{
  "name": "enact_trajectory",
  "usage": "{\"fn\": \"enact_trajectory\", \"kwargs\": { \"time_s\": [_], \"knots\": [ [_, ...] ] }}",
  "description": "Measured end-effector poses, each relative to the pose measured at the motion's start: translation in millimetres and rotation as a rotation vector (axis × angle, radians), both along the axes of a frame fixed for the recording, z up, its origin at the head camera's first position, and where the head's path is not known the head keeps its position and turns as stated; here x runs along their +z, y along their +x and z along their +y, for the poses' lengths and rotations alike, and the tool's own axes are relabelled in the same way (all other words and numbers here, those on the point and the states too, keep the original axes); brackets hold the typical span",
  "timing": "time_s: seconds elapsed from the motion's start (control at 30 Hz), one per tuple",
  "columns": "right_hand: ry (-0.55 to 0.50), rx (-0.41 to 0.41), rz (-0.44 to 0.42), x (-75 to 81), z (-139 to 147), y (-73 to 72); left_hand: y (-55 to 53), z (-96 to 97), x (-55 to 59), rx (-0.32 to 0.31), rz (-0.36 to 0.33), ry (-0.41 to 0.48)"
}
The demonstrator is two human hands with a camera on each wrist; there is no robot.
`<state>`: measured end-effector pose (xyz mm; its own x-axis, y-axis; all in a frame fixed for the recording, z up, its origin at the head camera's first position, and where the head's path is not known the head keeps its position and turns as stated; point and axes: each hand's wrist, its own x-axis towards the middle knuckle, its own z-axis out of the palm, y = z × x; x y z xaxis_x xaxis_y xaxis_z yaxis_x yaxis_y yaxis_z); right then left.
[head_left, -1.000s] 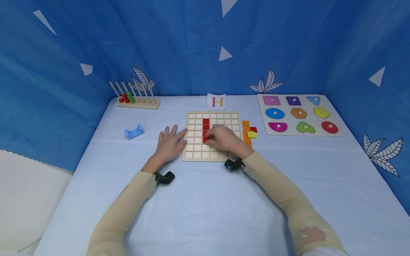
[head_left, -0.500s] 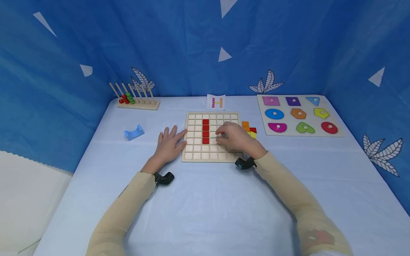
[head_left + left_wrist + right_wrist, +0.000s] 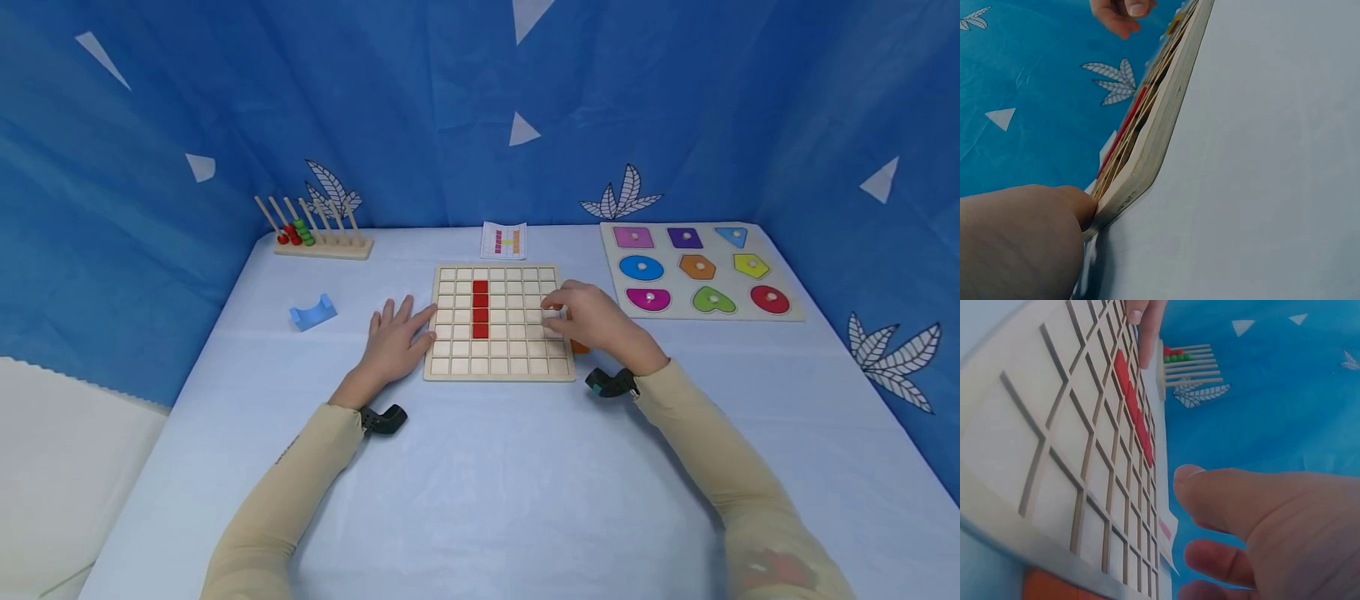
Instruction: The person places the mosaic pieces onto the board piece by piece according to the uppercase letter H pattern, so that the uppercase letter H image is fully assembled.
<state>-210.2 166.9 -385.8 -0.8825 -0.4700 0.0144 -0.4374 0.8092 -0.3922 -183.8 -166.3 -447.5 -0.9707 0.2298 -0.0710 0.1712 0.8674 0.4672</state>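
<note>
A wooden grid board (image 3: 498, 376) lies flat on the table, with a column of several red square tiles (image 3: 481, 308) set in its cells. My left hand (image 3: 393, 340) rests spread at the board's left edge, thumb and index finger touching it. Over the right edge hovers my right hand (image 3: 594, 318), its fingers loosely bent. In the right wrist view, its thumb (image 3: 1210, 494) and fingers are apart, and no tile shows between them. Orange tiles (image 3: 579, 347) peek out below that hand, which hides the rest of the pile beside the board.
A small printed pattern card (image 3: 503, 242) lies behind the board. At back left stands a bead rack (image 3: 322, 247) with red and green beads, and a blue curved piece (image 3: 313, 313) lies in front of it. A shape puzzle (image 3: 701, 271) occupies the back right.
My right hand has drawn away from the red column and moved right to the board's right edge, over the loose tiles. All of the red column now shows. My left hand stays put.
</note>
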Motion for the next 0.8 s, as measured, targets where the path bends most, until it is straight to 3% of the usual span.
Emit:
{"fn": "enact_trajectory", "kwargs": {
  "time_s": [0.37, 0.8],
  "knots": [
    [-0.001, -0.045, 0.003, 3.5, 23.3, -1.6, 0.0, -0.2, -0.5, 0.0, -0.003, -0.003],
    [-0.016, -0.114, -0.005, -10.8, 52.7, -16.5, -0.6, 0.2, -1.2, 0.008, 0.002, -0.002]
  ]
}}
